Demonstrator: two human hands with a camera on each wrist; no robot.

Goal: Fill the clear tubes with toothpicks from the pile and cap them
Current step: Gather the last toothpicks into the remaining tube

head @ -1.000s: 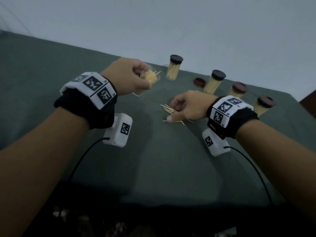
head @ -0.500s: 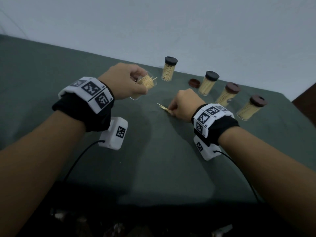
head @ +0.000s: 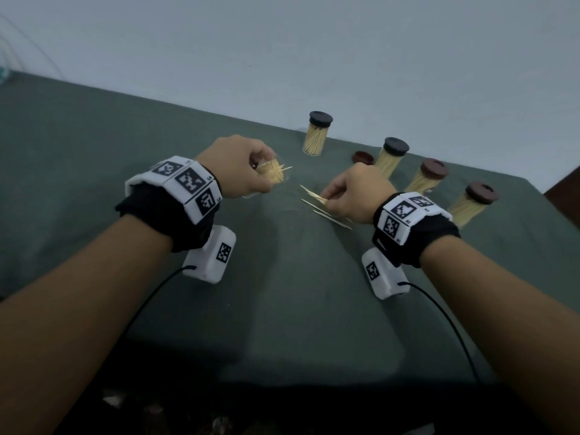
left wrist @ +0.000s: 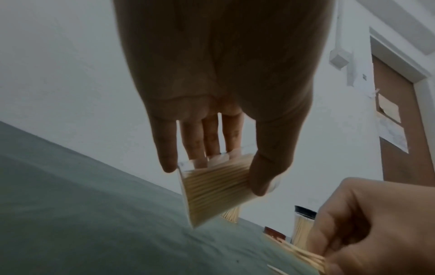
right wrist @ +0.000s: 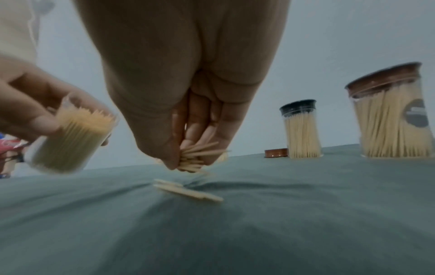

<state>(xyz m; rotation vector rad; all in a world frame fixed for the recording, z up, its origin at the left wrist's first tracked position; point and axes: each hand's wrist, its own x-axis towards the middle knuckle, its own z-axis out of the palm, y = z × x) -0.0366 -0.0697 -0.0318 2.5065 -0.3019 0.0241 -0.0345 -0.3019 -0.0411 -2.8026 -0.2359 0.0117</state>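
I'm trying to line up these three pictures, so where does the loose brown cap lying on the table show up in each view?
Head: the loose brown cap lies upper right of centre, just beyond the right hand.
Left wrist: low right, a small brown disc on the cloth.
Right wrist: right of centre at the table's far edge.
Shared landmark: the black-capped tube stands immediately to its right in every view.

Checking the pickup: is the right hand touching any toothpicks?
Touching. In the right wrist view the right hand has its fingertips pinching a bunch of toothpicks above the cloth.
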